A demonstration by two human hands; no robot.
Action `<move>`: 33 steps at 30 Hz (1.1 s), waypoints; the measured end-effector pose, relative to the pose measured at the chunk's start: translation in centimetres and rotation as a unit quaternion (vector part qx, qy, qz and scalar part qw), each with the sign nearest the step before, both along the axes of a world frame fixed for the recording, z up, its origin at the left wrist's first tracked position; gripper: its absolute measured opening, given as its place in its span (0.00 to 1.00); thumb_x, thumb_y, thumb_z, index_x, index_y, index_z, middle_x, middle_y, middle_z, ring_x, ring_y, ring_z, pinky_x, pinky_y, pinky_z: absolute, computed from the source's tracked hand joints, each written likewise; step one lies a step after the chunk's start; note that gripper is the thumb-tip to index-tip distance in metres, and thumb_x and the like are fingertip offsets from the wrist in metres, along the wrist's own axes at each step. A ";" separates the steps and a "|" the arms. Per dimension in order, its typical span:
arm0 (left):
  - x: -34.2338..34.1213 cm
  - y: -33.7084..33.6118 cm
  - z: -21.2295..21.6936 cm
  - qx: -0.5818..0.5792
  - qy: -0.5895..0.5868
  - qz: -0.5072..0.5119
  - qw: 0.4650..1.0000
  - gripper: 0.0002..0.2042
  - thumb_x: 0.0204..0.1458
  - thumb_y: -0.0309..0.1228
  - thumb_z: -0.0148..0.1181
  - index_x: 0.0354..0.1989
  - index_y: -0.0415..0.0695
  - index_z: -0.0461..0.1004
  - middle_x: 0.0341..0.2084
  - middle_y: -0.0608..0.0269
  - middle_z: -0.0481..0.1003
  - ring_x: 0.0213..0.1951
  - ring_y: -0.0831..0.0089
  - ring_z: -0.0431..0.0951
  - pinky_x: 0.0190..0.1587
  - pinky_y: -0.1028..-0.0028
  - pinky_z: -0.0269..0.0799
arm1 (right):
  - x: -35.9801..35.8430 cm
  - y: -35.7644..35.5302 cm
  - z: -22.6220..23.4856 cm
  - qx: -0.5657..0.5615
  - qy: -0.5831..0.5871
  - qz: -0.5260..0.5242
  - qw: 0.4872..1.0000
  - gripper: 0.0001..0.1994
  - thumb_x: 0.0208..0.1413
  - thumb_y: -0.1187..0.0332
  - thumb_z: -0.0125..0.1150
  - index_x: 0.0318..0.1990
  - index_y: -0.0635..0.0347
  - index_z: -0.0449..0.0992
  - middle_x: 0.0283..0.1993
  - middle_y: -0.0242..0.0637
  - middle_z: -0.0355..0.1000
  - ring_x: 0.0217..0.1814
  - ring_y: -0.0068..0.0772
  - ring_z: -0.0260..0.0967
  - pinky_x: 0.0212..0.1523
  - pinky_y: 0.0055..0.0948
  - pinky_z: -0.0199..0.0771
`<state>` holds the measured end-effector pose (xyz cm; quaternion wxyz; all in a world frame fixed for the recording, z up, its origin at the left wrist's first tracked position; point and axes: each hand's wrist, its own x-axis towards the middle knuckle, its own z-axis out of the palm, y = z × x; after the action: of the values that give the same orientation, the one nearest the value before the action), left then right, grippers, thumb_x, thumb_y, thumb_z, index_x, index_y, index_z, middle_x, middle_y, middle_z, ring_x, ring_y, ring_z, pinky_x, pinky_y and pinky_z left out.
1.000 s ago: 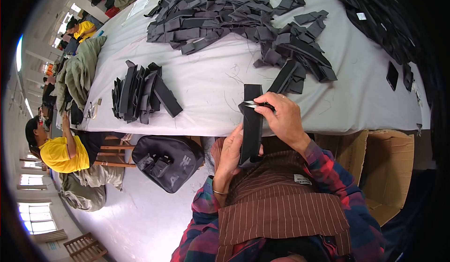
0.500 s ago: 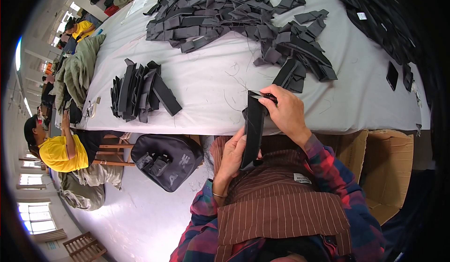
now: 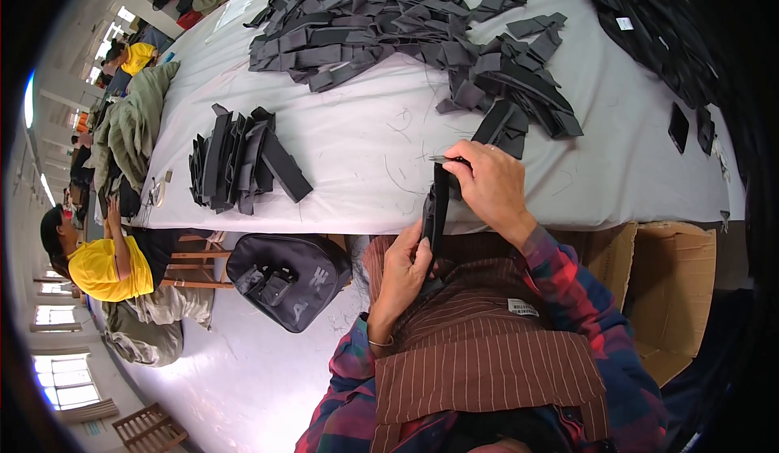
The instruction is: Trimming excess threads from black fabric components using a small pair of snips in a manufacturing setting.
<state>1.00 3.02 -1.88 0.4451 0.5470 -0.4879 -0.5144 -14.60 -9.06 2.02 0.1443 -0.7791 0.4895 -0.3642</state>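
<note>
My left hand (image 3: pixel 402 270) is closed around the lower part of a black fabric strip (image 3: pixel 436 214), which stands on edge over the table's near edge. At the strip's top end is my right hand (image 3: pixel 491 189), closed on small thread snips (image 3: pixel 439 159). Only their pale metal tips show; the fingers hide the rest. Just beyond my right hand lie more dark strips (image 3: pixel 505 124), the near end of a large loose heap (image 3: pixel 365 27) of grey-black pieces. A smaller stack of strips (image 3: pixel 235 161) stands to the left.
Loose threads (image 3: pixel 403 161) lie on the white-covered table (image 3: pixel 349 137). Black garments (image 3: pixel 649 35) and a dark phone-like slab (image 3: pixel 678 128) are at the right. Below the edge are a black bag (image 3: pixel 288 279) and an open cardboard box (image 3: pixel 669 291). A person in yellow (image 3: pixel 101 266) sits left.
The black strip has turned from showing its broad face to showing its narrow edge. My right hand and the snips stay by its top end, shifted slightly.
</note>
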 end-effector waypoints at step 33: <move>1.9 1.3 -0.4 0.142 0.417 -0.122 0.889 0.23 0.63 0.46 0.45 0.53 0.36 0.62 0.31 0.48 0.75 0.19 0.68 0.74 0.20 0.74 0.71 | -1.7 -0.3 -3.0 0.231 -0.226 0.096 0.942 0.08 0.51 0.68 0.64 0.38 0.57 0.79 0.34 0.36 0.78 0.36 0.33 0.75 0.37 0.26 0.71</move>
<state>2.87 4.28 -2.24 0.4587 0.2759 -0.2416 -0.8094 -16.26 -9.32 -0.99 0.4612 -0.6647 0.4374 -0.3925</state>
